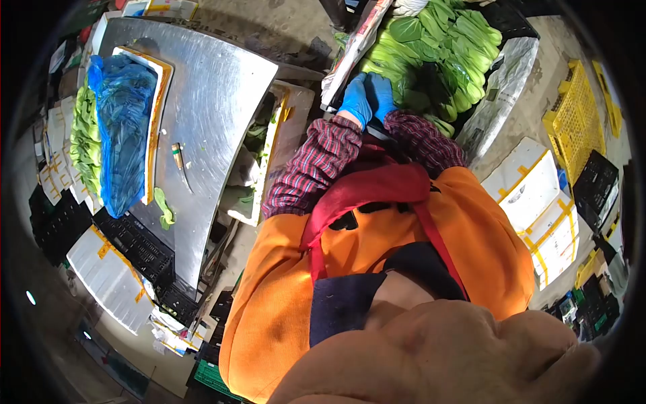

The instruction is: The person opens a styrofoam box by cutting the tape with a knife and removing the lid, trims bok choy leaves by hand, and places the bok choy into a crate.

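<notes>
My left hand [356,101] and my right hand [381,96], both in blue gloves, are side by side at the near edge of a container of leafy greens. Their fingers look drawn together, and whatever lies in them is hidden. Just beyond are bunches of bok choy [431,50], packed in rows with pale stems and dark green leaves. A printed pale panel [356,50] stands along the left side of the greens. On the right side hangs a whitish plastic liner [501,87].
On the left, a metal table [208,87] bears a foam box with greens under a blue plastic bag [126,128], a knife [180,161] and a loose leaf [163,209]. Yellow crates [575,128] and taped foam boxes [531,195] stand right. A white-gloved hand [408,7] shows at the top.
</notes>
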Demonstrator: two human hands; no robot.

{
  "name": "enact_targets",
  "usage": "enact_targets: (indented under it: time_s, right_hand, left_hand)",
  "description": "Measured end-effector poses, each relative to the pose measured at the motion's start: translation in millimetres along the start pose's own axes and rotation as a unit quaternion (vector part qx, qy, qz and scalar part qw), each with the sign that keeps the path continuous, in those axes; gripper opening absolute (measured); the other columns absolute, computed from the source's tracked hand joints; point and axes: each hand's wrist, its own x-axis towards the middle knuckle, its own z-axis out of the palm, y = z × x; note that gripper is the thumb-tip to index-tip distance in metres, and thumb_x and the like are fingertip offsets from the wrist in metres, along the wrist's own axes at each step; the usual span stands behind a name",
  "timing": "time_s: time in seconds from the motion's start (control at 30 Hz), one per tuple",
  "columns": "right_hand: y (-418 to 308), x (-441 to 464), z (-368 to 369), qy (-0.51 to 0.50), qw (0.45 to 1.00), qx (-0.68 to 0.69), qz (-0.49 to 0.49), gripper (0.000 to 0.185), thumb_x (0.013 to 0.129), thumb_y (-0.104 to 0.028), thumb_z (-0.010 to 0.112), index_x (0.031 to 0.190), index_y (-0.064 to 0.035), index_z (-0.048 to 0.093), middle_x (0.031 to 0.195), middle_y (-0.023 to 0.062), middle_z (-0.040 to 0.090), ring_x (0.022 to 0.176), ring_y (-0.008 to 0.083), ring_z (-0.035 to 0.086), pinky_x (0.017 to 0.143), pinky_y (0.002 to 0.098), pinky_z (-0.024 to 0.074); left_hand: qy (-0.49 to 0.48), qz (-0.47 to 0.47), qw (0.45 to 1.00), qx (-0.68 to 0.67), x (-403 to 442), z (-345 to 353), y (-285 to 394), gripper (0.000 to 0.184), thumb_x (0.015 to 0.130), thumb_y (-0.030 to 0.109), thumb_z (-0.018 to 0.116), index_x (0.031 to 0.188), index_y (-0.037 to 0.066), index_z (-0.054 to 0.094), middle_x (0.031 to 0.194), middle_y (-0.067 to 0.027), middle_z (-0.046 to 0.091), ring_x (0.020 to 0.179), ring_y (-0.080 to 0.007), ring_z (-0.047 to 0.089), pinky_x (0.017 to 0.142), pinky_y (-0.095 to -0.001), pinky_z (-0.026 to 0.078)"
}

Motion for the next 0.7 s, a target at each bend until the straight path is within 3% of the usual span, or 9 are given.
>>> enact_targets:
  time_s: [0.07,0.23,0.33,0.37,0.43,0.47,0.57,0.63,0.7]
  right_hand:
    - [9.8,8.5,21.6,0.022,1.0,0.021,-0.003,0.019,0.076,-0.025,0.061,0.081,-0.0076,0.063,0.085,0.0136,0.065,0.07,0.0334,0.063,0.062,0.0454,0.0489]
    - [45.0,-2.9,-42.2,0.159,0.942,0.263,-0.136,0.023,0.08,-0.027,0.059,0.083,-0.0038,0.059,0.083,0.013,0.064,0.071,0.0336,0.062,0.063,0.0441,0.0487]
    - [66.4,-21.0,-96.5,-0.208,0.966,0.154,-0.028,0.026,0.079,-0.029,0.062,0.093,-0.0072,0.06,0.098,0.0141,0.063,0.076,0.0279,0.063,0.062,0.0418,0.0475]
    - [67.3,-34.3,-99.1,-0.205,0.966,0.154,-0.025,0.026,0.079,-0.029,0.062,0.093,-0.0072,0.06,0.098,0.0141,0.063,0.076,0.0279,0.063,0.062,0.0418,0.0475]
    - [68.2,-62.6,-90.8,-0.408,0.886,0.218,0.036,0.021,0.08,-0.029,0.059,0.093,-0.0125,0.06,0.097,0.0095,0.062,0.082,0.026,0.059,0.067,0.0363,0.0467]
    - [70.8,-70.0,-79.2,-0.405,0.887,0.219,0.038,0.021,0.08,-0.029,0.059,0.093,-0.0125,0.06,0.097,0.0095,0.062,0.082,0.026,0.059,0.067,0.0363,0.0467]
    - [76.9,-82.4,-34.8,-0.066,0.94,-0.054,-0.331,0.017,0.079,-0.03,0.056,0.09,-0.0184,0.061,0.092,0.005,0.059,0.084,0.0211,0.056,0.071,0.036,0.0445]
    - [76.7,-77.3,-26.5,-0.04,0.945,-0.084,-0.314,0.016,0.079,-0.028,0.054,0.09,-0.0191,0.061,0.09,0.0038,0.058,0.084,0.0205,0.056,0.071,0.0368,0.0443]
    - [74.7,-74.1,-24.0,0.003,0.95,-0.143,-0.279,0.015,0.079,-0.025,0.05,0.089,-0.0207,0.06,0.086,0.0013,0.056,0.084,0.0193,0.056,0.071,0.0386,0.0438]
  left_hand:
    - [-0.277,-0.115,0.886,-0.355,-17.5,-3.4,3.9,0.032,0.092,0.031,0.044,0.103,0.008,0.063,0.098,-0.0042,0.065,0.086,-0.0243,0.058,0.085,-0.0334,0.044]
    - [-0.068,-0.061,0.978,-0.187,47.0,-53.3,-13.5,0.03,0.09,0.031,0.043,0.101,0.011,0.063,0.096,-0.007,0.066,0.09,-0.0241,0.058,0.085,-0.0321,0.044]
    - [0.078,-0.003,0.996,-0.05,82.5,-64.9,-20.9,0.03,0.089,0.031,0.042,0.1,0.013,0.063,0.096,-0.0091,0.066,0.092,-0.0239,0.058,0.085,-0.0311,0.044]
    - [0.075,-0.004,0.996,-0.047,74.3,-53.5,-16.2,0.03,0.089,0.031,0.042,0.1,0.013,0.063,0.096,-0.0091,0.066,0.092,-0.0239,0.058,0.085,-0.0311,0.044]
    - [0.128,-0.045,0.987,-0.09,23.8,-1.6,7.4,0.031,0.089,0.033,0.041,0.101,0.013,0.062,0.098,-0.0111,0.065,0.095,-0.0253,0.057,0.085,-0.036,0.044]
    - [0.154,-0.065,0.98,-0.111,4.5,16.5,15.0,0.032,0.089,0.034,0.041,0.101,0.013,0.062,0.099,-0.012,0.064,0.096,-0.026,0.057,0.086,-0.0384,0.043]
    - [0.162,-0.083,0.981,-0.069,-18.4,31.4,26.0,0.034,0.088,0.037,0.041,0.103,0.013,0.06,0.101,-0.011,0.063,0.094,-0.0285,0.056,0.083,-0.0457,0.043]
    - [0.164,-0.089,0.981,-0.042,17.9,4.9,10.1,0.035,0.088,0.038,0.042,0.105,0.012,0.059,0.102,-0.0105,0.062,0.093,-0.0298,0.056,0.082,-0.0493,0.043]
    - [0.077,0.04,0.97,0.225,86.3,-48.4,-29.8,0.038,0.088,0.039,0.042,0.109,0.012,0.058,0.103,-0.0108,0.062,0.089,-0.0299,0.057,0.079,-0.0498,0.043]
